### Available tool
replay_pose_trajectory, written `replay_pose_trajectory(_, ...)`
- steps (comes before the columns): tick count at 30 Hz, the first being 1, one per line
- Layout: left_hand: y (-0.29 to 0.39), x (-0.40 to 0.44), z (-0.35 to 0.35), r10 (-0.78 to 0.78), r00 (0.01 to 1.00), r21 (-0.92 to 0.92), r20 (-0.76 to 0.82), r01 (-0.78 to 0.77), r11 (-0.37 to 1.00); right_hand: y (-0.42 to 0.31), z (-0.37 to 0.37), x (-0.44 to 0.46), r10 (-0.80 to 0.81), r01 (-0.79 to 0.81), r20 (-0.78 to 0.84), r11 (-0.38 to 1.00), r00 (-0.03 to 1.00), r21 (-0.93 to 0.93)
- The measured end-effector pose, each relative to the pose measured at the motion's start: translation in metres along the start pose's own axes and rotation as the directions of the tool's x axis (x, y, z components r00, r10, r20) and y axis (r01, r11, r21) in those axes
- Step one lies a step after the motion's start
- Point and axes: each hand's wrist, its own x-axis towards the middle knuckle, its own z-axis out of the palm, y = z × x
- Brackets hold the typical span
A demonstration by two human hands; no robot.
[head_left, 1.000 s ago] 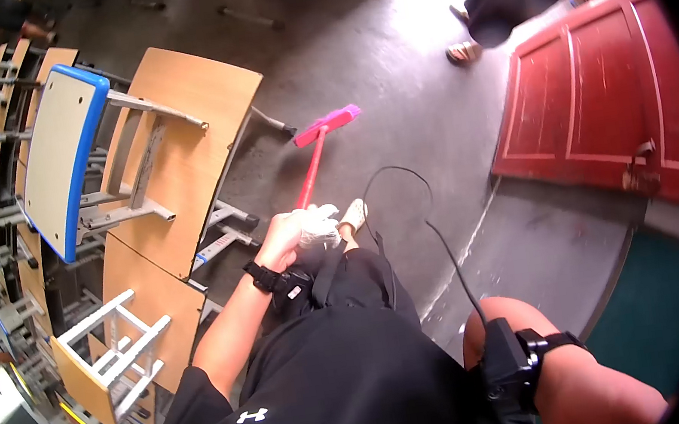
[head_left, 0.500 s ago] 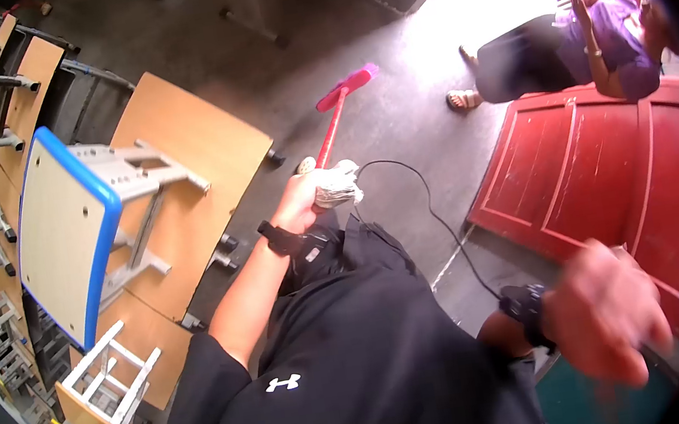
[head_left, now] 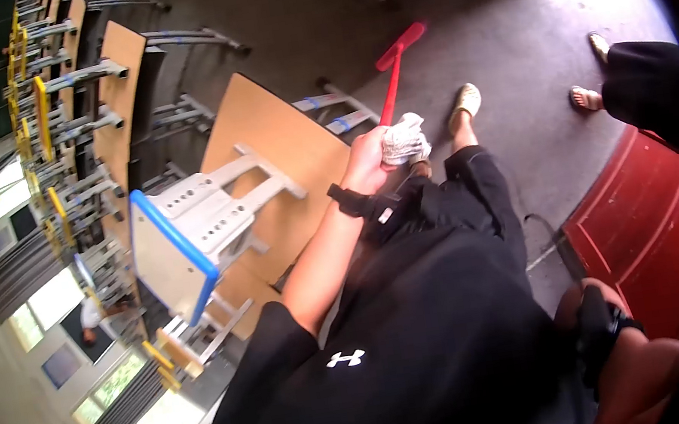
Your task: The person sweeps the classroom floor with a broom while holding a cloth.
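Note:
My left hand is closed around the red handle of a broom, whose pink-red head rests on the grey floor ahead. Bunched against the same fingers is a white knitted cloth, which looks like a work glove. A dark band circles my left wrist. At the lower right my right hand is raised near the camera, beyond a black wristband. Its fingers are cut off and unclear, and I can make out nothing held in it.
Wooden desks stand on my left, with a blue-edged stool upside down on top. More desks and stools line the room behind. A red door is at right, beside another person's dark-clothed legs. A person is farther back.
The view has turned, so the desks, broom and left hand appear farther right. My right hand has shifted down and right. The nearby person is now seen only by the lower body.

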Motion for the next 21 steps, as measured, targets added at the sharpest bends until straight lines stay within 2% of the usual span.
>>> replay_pose_trajectory(1, 0.019, -0.009, 0.016, -0.005, 1.0, -0.017, 0.028, 0.005, 1.0, 0.009, -0.016, 0.01, -0.042, 0.042, 0.001, 0.999, 0.999, 0.011)
replay_pose_trajectory(3, 0.026, 0.011, 0.03, 0.025, 0.99, -0.069, -0.142, -0.035, 0.997, 0.028, -0.048, 0.022, -0.152, 0.152, -0.01, 0.988, 0.988, 0.01)
replay_pose_trajectory(4, 0.038, 0.022, 0.013, 0.004, 1.0, -0.074, -0.029, -0.006, 0.997, 0.039, -0.065, 0.027, -0.206, 0.206, -0.019, 0.979, 0.978, -0.011)
replay_pose_trajectory(5, 0.049, 0.025, 0.025, 0.07, 0.994, -0.042, -0.08, -0.074, 0.996, 0.052, -0.081, 0.031, -0.253, 0.252, -0.028, 0.967, 0.967, -0.05)
replay_pose_trajectory(7, 0.077, 0.028, 0.043, 0.108, 0.984, -0.064, -0.142, -0.118, 0.991, 0.079, -0.117, 0.033, -0.233, 0.223, -0.028, 0.954, 0.972, -0.203)
replay_pose_trajectory(8, 0.094, 0.023, 0.054, 0.082, 0.985, -0.033, -0.155, -0.088, 0.996, 0.096, -0.136, 0.021, -0.106, 0.106, 0.022, 0.91, 0.994, -0.4)
replay_pose_trajectory(9, 0.105, 0.038, 0.036, 0.085, 0.978, -0.038, -0.191, -0.094, 0.995, 0.112, -0.155, 0.009, 0.024, 0.023, 0.071, 0.806, 0.997, -0.592)
replay_pose_trajectory(11, 0.115, 0.084, -0.021, 0.1, 0.948, -0.083, -0.302, -0.13, 0.988, 0.176, -0.163, -0.011, 0.324, -0.246, 0.0, 0.719, 0.946, -0.65)
replay_pose_trajectory(12, 0.135, 0.08, 0.003, 0.119, 0.94, -0.064, -0.319, -0.147, 0.987, 0.209, -0.168, -0.021, 0.463, -0.36, -0.035, 0.638, 0.886, -0.68)
replay_pose_trajectory(13, 0.157, 0.074, 0.027, 0.138, 0.932, -0.043, -0.334, -0.162, 0.986, 0.234, -0.164, -0.019, 0.461, -0.27, 0.092, 0.658, 0.883, -0.703)
replay_pose_trajectory(14, 0.17, 0.096, -0.006, 0.143, 0.956, -0.056, -0.257, -0.163, 0.985, 0.246, -0.158, -0.022, 0.594, -0.318, 0.114, 0.571, 0.796, -0.756)
replay_pose_trajectory(15, 0.18, 0.126, -0.034, 0.152, 0.972, -0.065, -0.177, -0.165, 0.984, 0.254, -0.15, -0.019, 0.686, -0.294, 0.197, 0.529, 0.701, -0.796)
replay_pose_trajectory(16, 0.202, 0.126, 0.013, 0.191, 0.875, -0.036, -0.444, -0.23, 0.972, 0.265, -0.14, -0.016, 0.716, -0.24, 0.249, 0.507, 0.652, -0.828)
replay_pose_trajectory(17, 0.213, 0.149, -0.015, 0.236, 0.921, 0.003, -0.31, -0.247, 0.969, 0.274, -0.132, -0.025, 0.749, -0.226, 0.262, 0.48, 0.608, -0.848)
replay_pose_trajectory(19, 0.24, 0.193, -0.037, 0.219, 0.948, 0.0, -0.232, -0.225, 0.974, 0.283, -0.113, -0.025, 0.798, -0.318, 0.197, 0.435, 0.569, -0.843)
replay_pose_trajectory(21, 0.257, 0.237, -0.047, 0.179, 0.94, 0.06, -0.292, -0.168, 0.984, 0.301, -0.104, -0.027, 0.797, -0.334, 0.198, 0.445, 0.57, -0.831)
